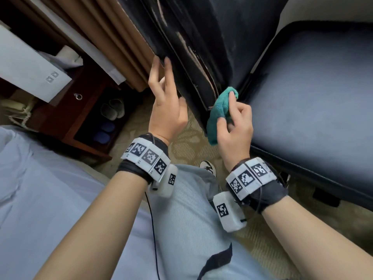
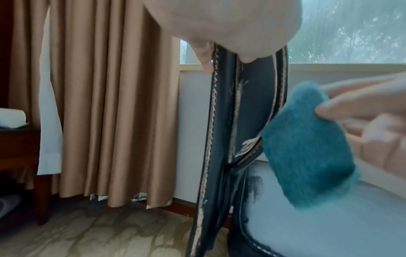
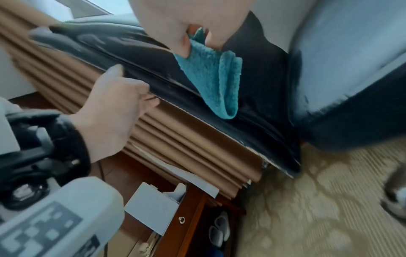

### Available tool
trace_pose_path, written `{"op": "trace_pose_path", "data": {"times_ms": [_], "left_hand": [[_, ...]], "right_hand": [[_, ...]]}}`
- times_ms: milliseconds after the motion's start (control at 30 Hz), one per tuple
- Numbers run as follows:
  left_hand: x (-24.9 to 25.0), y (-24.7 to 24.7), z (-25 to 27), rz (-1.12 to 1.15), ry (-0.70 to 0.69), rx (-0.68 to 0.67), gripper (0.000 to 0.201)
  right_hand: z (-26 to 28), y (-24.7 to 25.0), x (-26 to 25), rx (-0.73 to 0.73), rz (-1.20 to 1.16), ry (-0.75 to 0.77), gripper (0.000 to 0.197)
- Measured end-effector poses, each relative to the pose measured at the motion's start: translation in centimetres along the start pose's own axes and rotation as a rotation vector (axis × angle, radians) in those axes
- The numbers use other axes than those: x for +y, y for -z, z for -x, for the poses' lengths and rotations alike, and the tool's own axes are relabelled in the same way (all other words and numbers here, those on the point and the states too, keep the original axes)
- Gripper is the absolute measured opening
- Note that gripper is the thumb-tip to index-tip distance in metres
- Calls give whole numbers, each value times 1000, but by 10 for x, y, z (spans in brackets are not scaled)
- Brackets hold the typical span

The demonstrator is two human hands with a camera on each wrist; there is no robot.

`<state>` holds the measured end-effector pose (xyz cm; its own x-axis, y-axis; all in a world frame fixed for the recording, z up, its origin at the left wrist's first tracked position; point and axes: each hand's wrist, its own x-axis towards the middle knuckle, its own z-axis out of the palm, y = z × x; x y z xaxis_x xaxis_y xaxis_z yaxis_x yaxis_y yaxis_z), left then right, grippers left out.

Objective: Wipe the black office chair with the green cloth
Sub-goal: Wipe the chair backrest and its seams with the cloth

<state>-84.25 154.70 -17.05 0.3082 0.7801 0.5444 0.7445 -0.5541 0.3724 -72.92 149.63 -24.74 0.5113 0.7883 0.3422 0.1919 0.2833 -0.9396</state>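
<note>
The black office chair has a worn, peeling backrest [image 1: 201, 47] and a dusty seat [image 1: 312, 87]. My right hand [image 1: 230, 112] pinches the green cloth [image 1: 219, 116] between thumb and fingers and holds it against the lower edge of the backrest, beside the seat. The folded cloth [image 3: 215, 83] hangs down over the backrest [image 3: 259, 90]. My left hand [image 1: 167, 83] lies with straight fingers along the backrest's outer edge, higher up, and its thumb rests on the chair's side. In the left wrist view the cloth [image 2: 307, 156] sits just above the seat [image 2: 318, 226].
A brown curtain [image 1: 113, 37] hangs directly behind the backrest. A dark wooden nightstand [image 1: 66, 118] with slippers [image 1: 113, 110] underneath stands at left. A bed with a pale sheet [image 1: 40, 188] is at lower left. My leg and shoe [image 1: 207, 166] are over patterned carpet [image 1: 191, 142].
</note>
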Motion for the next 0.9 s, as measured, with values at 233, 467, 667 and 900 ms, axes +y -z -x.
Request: {"op": "trace_pose_path", "data": {"times_ms": [233,467,667,900], "left_hand": [[1,3,0,11,27,2,72],[2,4,1,16,36,-4,73],[1,3,1,23,29,-23,74],[2,2,3,19,38,7,78]], "right_hand": [[-28,-3,-21,-139,235,385,49],[-38,0,-26,-131,373,579,44],[-40,8,7,-114,611,709,33],[-40,2,-9,-127,554,741,40]]}}
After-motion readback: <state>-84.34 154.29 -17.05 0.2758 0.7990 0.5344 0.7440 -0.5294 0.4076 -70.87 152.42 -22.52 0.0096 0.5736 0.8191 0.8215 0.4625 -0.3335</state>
